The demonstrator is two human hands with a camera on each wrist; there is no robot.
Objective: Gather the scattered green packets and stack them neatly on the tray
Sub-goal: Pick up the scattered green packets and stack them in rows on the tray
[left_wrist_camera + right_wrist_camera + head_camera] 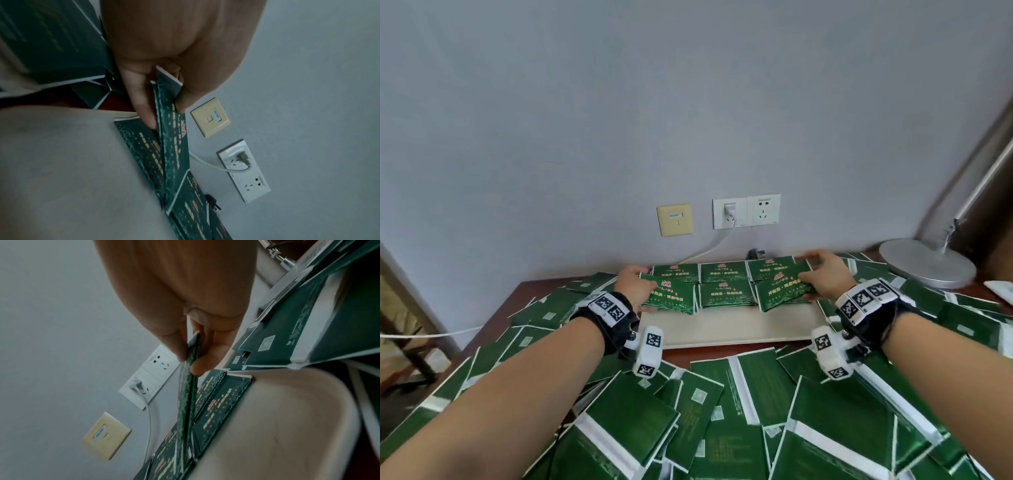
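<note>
The left hand (632,284) pinches a green packet (669,297), thumb on top and fingers beneath, as the left wrist view shows (170,129). That packet lies tilted over the tray's (736,329) left part, its near end just above the tray's bare surface. The right hand (825,274) likewise pinches a second packet (784,291) between thumb and fingers; in the right wrist view the packet (188,386) appears edge-on in that pinch. It sits askew over the tray's right part, overlapping packets below.

The tray is pale and rectangular, set on a dark wooden table (541,286) near its far edge, against a grey wall (688,102). On the tray's far half lie rows of packets (724,272), printed faces up; the near half is bare. Around the tray the table is heaped with loose packets (722,428), mostly back side up, thickest along the near edge and at both sides. On the wall are a beige plate (675,220) and a white double socket (746,211) with a plug and white cable (709,251). A round metal lamp base (928,262) stands at the far right corner.
</note>
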